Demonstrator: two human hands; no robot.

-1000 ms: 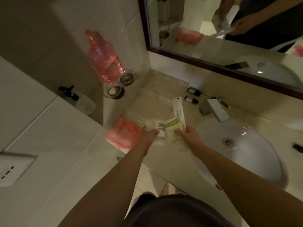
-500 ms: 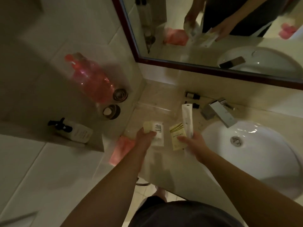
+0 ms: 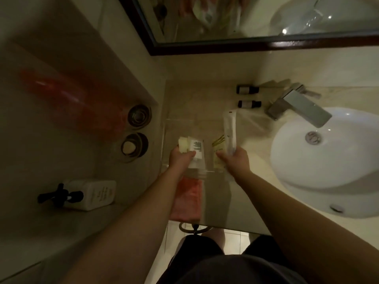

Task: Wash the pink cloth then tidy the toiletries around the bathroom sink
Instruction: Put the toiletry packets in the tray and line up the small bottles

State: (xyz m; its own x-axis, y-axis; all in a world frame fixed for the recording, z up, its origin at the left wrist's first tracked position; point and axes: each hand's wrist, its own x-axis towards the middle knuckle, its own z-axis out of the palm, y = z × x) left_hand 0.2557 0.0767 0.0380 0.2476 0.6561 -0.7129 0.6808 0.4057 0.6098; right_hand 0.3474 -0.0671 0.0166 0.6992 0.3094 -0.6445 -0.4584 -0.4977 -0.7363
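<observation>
Holding two small packets in my left hand and a yellow sachet plus a long white tube in my right hand, I am keeping both over the counter; the pink cloth is lying beneath my left forearm, left of the sink
</observation>
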